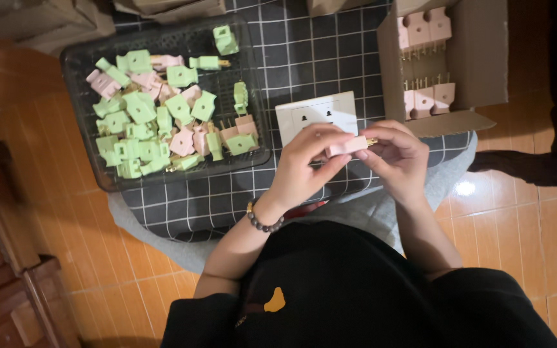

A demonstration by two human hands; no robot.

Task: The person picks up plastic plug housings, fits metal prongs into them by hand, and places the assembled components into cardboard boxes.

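my left hand (307, 161) and right hand (398, 154) pinch one pink plug (348, 145), fingers closed on it. it's small and blocky, with brass prongs poking right.

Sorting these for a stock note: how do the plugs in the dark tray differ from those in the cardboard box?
The tray plugs lie jumbled, green mixed with pink; the box plugs are all pink, set in neat rows. The dark tray is shallow, the cardboard box deeper. Both hold the same kind of plug.

I sit on an orange tiled floor (523, 225) catching a glint of light, dark wooden furniture (8, 290) at my left
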